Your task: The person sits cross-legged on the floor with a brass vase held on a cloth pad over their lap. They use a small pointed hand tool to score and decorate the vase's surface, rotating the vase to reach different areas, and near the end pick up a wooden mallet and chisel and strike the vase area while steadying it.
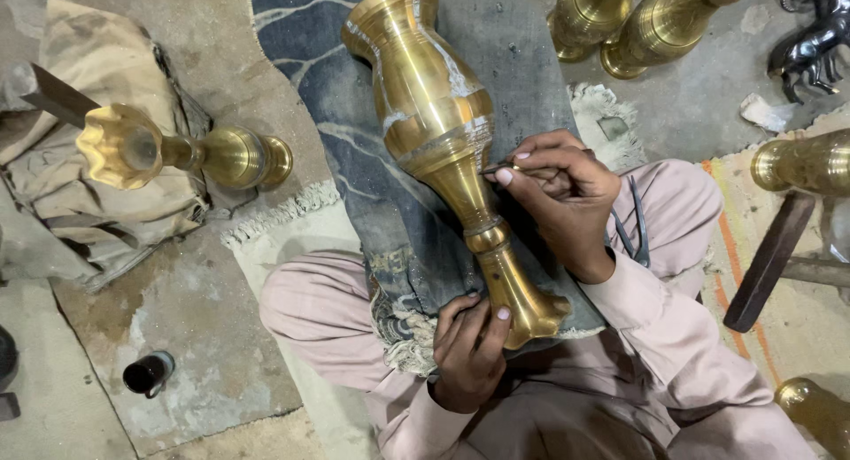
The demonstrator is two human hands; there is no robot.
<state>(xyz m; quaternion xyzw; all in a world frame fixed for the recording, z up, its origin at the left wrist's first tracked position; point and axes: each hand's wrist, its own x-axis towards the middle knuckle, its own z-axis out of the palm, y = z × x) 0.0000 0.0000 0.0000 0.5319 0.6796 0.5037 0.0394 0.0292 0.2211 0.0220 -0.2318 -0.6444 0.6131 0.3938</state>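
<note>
My left hand sits closest to me, fingers curled against the flared foot of the brass vase, gripping it just where the foot widens. The vase lies tilted across my lap on a blue cloth, its foot at my left fingers and its wide mouth pointing away from me. Further up, my right hand is clenched around a thin tool, pinched between thumb and forefinger, its tip touching the vase at the narrow waist just below the belly. Just past my right wrist, a pair of thin dark metal loops rests on my knee. Well off to the side of my right fingers, a dark wooden handle lies on the floor, with another brass piece just above it. Well out from my left fingers, a small dark cup lies on the floor, and beyond it a smaller brass vase lies on its side on a pale sack. Farthest away, beyond the big vase's mouth, two more brass vases lie side by side, and a dark metal figure sits in the corner.
</note>
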